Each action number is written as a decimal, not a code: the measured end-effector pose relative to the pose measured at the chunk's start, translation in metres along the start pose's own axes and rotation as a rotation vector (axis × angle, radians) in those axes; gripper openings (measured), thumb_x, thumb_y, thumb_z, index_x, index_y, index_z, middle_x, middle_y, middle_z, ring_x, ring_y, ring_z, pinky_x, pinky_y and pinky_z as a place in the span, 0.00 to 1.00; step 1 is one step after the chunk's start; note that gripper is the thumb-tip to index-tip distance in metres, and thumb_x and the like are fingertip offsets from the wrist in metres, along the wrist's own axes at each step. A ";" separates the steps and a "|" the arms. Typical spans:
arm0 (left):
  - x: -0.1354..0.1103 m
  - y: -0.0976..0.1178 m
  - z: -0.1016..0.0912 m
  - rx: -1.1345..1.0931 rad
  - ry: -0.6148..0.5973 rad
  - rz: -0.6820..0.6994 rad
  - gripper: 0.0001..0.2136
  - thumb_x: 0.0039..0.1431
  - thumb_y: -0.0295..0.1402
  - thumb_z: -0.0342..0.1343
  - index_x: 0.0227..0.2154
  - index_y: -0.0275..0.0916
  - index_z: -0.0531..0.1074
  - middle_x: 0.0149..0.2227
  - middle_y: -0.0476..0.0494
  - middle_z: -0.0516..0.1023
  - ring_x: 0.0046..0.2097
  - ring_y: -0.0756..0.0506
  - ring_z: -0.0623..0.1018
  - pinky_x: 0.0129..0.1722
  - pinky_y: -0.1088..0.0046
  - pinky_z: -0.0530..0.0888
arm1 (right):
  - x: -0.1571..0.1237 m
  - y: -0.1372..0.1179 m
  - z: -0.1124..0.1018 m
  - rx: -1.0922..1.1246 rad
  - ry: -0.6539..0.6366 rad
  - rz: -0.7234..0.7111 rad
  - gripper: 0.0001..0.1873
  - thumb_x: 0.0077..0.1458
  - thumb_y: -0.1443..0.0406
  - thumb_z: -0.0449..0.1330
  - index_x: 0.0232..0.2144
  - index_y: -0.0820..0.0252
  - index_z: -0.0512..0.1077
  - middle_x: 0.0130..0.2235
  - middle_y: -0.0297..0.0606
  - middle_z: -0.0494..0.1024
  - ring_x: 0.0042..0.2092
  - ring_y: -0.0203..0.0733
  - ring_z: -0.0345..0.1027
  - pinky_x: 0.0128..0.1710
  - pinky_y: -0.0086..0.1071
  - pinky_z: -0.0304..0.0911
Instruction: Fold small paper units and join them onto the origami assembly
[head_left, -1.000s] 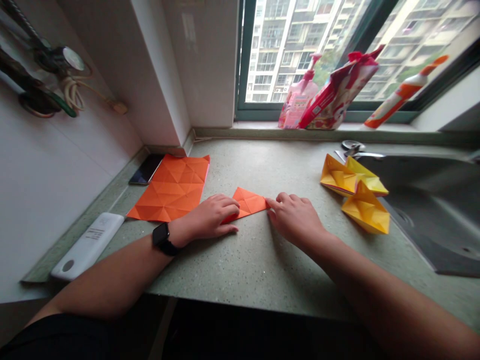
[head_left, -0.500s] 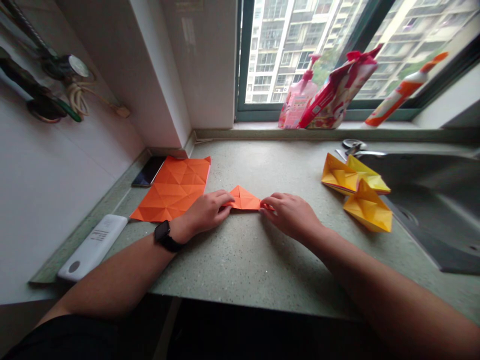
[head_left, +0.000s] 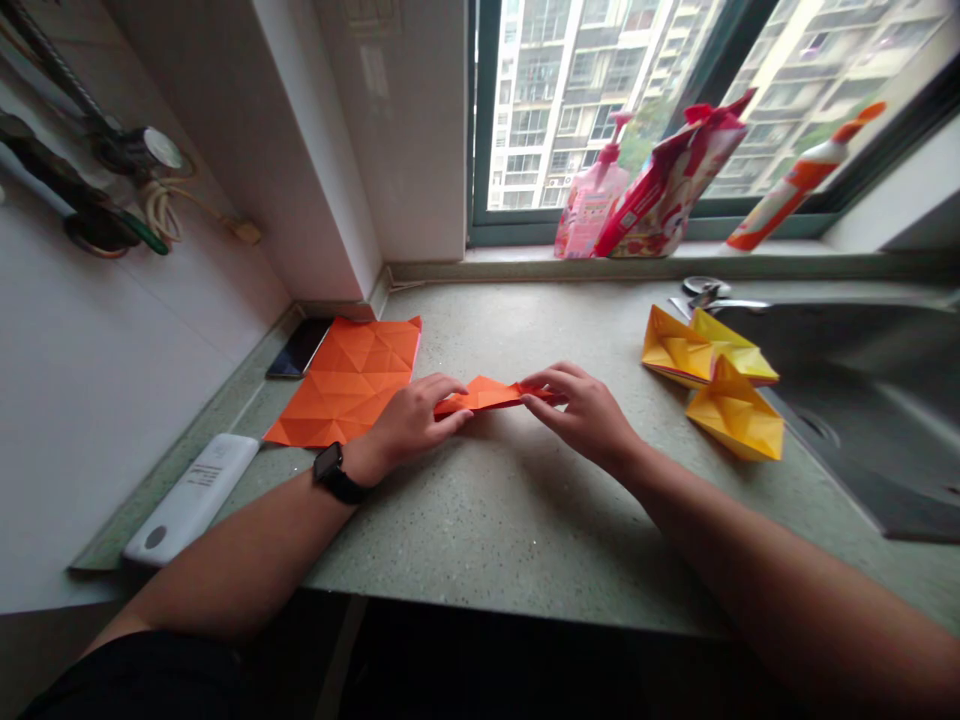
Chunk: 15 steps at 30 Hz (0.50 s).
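Note:
A small folded orange paper [head_left: 486, 394] is held just above the speckled green counter [head_left: 510, 510], between both hands. My left hand [head_left: 411, 420], with a black watch on its wrist, pinches the paper's left end. My right hand [head_left: 586, 412] pinches its right end, fingers closed on the edge. The piece looks lifted and tilted nearly edge-on. A larger creased orange sheet [head_left: 346, 380] lies flat just left of my left hand.
Two folded yellow paper shapes [head_left: 712, 380] sit at the right, beside a steel sink [head_left: 862, 400] and tap. A dark phone [head_left: 298, 347] and a white power bank [head_left: 192, 497] lie along the left wall. Pink bottle, red bag and orange bottle stand on the windowsill.
The small orange paper lay flat under both hands; now both hands have pinched its ends and raised it off the counter, tilting it.

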<state>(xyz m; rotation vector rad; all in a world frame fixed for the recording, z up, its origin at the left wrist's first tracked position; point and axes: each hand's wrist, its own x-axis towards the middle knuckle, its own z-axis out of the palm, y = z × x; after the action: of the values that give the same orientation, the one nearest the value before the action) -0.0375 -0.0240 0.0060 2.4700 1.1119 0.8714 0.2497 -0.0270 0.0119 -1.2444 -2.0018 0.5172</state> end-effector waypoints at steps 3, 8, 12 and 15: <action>0.000 0.004 0.001 0.052 0.007 0.006 0.09 0.70 0.38 0.64 0.47 0.40 0.79 0.49 0.40 0.83 0.49 0.40 0.82 0.50 0.61 0.80 | -0.003 -0.005 0.001 0.025 0.063 -0.080 0.15 0.70 0.55 0.61 0.43 0.57 0.83 0.44 0.42 0.80 0.40 0.41 0.79 0.45 0.41 0.79; 0.001 0.009 0.000 0.068 -0.003 0.035 0.05 0.71 0.35 0.61 0.41 0.41 0.80 0.45 0.41 0.83 0.45 0.42 0.81 0.47 0.65 0.78 | -0.008 -0.014 0.003 0.025 0.116 -0.180 0.14 0.70 0.54 0.62 0.44 0.55 0.83 0.43 0.41 0.79 0.40 0.42 0.78 0.42 0.40 0.79; 0.002 0.008 -0.002 0.007 -0.001 0.028 0.06 0.71 0.37 0.63 0.42 0.41 0.80 0.44 0.42 0.83 0.44 0.44 0.82 0.45 0.67 0.77 | -0.008 -0.017 0.004 0.041 0.138 -0.223 0.12 0.70 0.56 0.62 0.44 0.55 0.82 0.43 0.40 0.79 0.40 0.41 0.77 0.42 0.41 0.79; 0.002 0.006 -0.002 -0.016 -0.007 0.021 0.06 0.71 0.37 0.64 0.43 0.40 0.81 0.45 0.42 0.83 0.44 0.44 0.82 0.45 0.67 0.77 | -0.008 -0.018 0.004 0.056 0.147 -0.244 0.12 0.69 0.56 0.62 0.44 0.56 0.82 0.43 0.40 0.79 0.39 0.41 0.77 0.42 0.40 0.78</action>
<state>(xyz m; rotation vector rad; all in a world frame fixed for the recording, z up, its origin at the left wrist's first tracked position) -0.0346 -0.0262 0.0115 2.4737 1.0749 0.8734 0.2384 -0.0419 0.0183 -0.9586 -1.9656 0.3497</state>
